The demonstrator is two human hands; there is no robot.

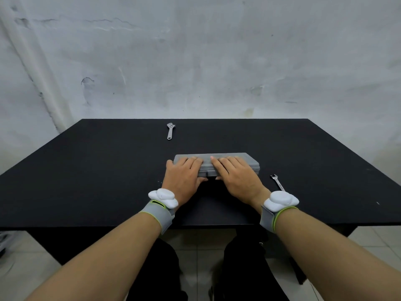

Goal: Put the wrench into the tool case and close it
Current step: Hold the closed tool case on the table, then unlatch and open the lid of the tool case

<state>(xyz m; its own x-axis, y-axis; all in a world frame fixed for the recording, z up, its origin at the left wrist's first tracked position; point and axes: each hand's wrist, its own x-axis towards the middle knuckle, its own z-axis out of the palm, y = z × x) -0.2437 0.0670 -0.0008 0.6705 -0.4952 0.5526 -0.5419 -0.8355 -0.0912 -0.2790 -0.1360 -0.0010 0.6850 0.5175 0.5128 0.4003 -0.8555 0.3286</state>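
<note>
A grey plastic tool case lies shut at the middle of the black table. My left hand rests on its left half, fingers flat on the lid and thumb at the front edge. My right hand lies on the right half the same way, thumb near the front latch. A small open-end wrench lies on the table just right of the case, partly hidden by my right wrist device. An adjustable wrench lies apart near the table's far edge.
Each wrist carries a grey band with a white device. A rough white wall stands right behind the table. Below the near edge are my dark-trousered legs and a tiled floor.
</note>
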